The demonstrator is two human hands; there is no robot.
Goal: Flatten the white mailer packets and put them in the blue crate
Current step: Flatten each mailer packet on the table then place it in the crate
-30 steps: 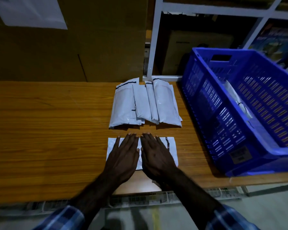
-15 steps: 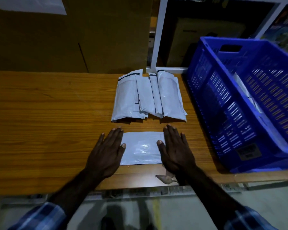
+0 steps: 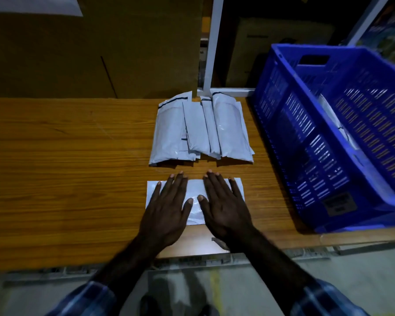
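The fingers [image 3: 176,185] of both hands are laid out straight and flat, nothing being gripped; the left hand [image 3: 167,208] and right hand [image 3: 224,206] are pressed side by side on one white packet [image 3: 195,201], which is spread on the counter [image 3: 66,179] near its front edge; a pile of packets [image 3: 201,131] is set just behind it; the blue crate [image 3: 328,144] is placed to the right, with one packet [image 3: 338,126] seen inside.
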